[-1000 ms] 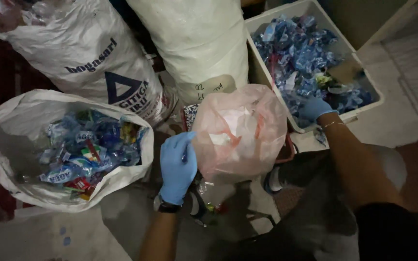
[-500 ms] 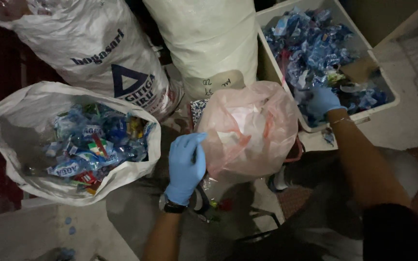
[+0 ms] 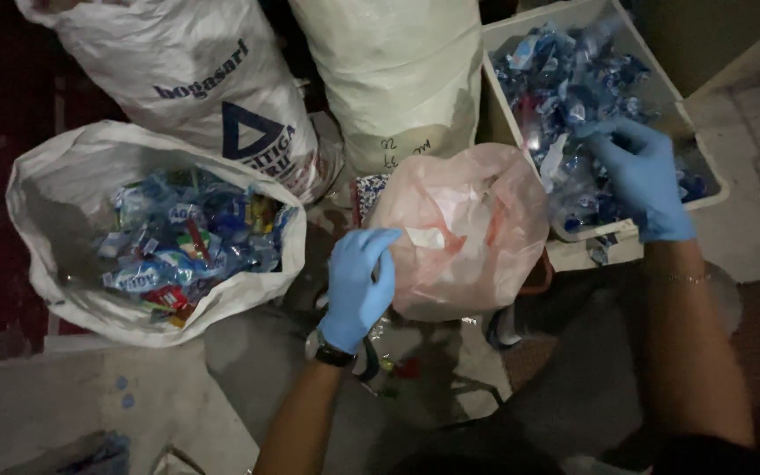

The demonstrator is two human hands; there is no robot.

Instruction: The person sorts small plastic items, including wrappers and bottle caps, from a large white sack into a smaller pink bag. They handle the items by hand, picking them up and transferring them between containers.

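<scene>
Blue-gloved, the left hand [image 3: 358, 286] pinches the rim of the pink plastic bag [image 3: 464, 233] at frame centre, best kept wide open, while the right hand [image 3: 639, 176], fingers curled among crumpled blue wrappers [image 3: 565, 84], rakes the white bin [image 3: 604, 230] at upper right.

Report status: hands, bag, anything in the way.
Left hand gripping pink bag at its edge. Right hand in white bin of blue wrappers. Nothing in the way.
</scene>
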